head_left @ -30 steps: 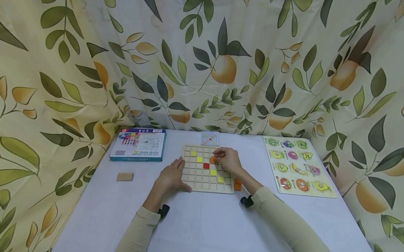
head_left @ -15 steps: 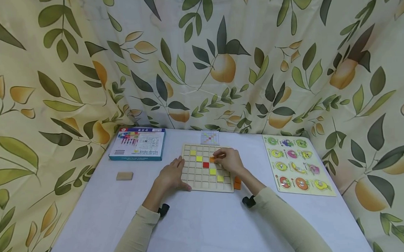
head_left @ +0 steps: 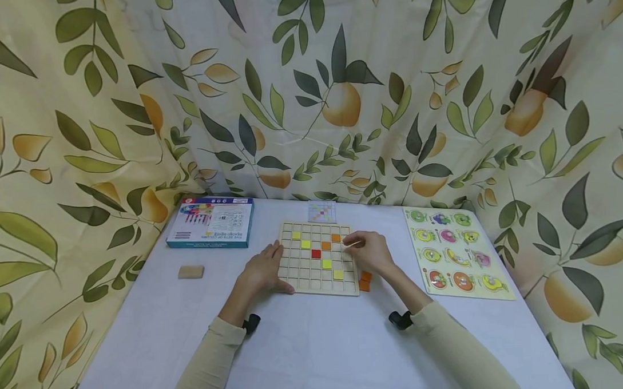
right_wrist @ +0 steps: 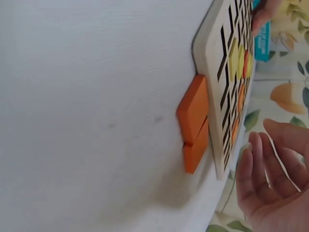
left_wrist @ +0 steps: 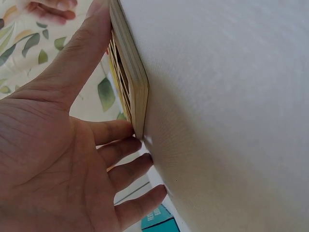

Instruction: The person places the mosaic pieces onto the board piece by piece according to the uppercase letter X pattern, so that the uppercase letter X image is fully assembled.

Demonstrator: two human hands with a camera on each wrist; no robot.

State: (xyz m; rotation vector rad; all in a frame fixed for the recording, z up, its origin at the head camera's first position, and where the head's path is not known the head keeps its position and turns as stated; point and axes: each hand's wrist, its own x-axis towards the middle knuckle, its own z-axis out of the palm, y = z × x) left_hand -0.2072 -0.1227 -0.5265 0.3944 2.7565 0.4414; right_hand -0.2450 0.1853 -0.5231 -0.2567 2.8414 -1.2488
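Note:
A square wooden grid board [head_left: 298,284] lies on the table. A red tile [head_left: 316,254], several yellow tiles [head_left: 326,264] and two orange tiles [head_left: 336,238] sit in its cells along crossing diagonals. My left hand [head_left: 261,270] rests against the board's left side, fingers extended at the edge and thumb at the near-left corner, as the left wrist view also shows. Over the board's right edge hovers my right hand [head_left: 371,251]. Its fingers [right_wrist: 258,166] are loosely bent with nothing between them. Loose orange tiles [right_wrist: 194,111] lie right beside the board's right edge.
Behind the board lies a small pattern card [head_left: 322,212]. A flat box [head_left: 211,223] is at the back left, with a small wooden block [head_left: 191,272] in front of it. A fruit picture board [head_left: 450,252] lies to the right. A patterned curtain [head_left: 308,91] backs the table.
My right hand has drawn back to the right from the board's upper right cells, uncovering an orange tile there. My left hand stays at the board's edge.

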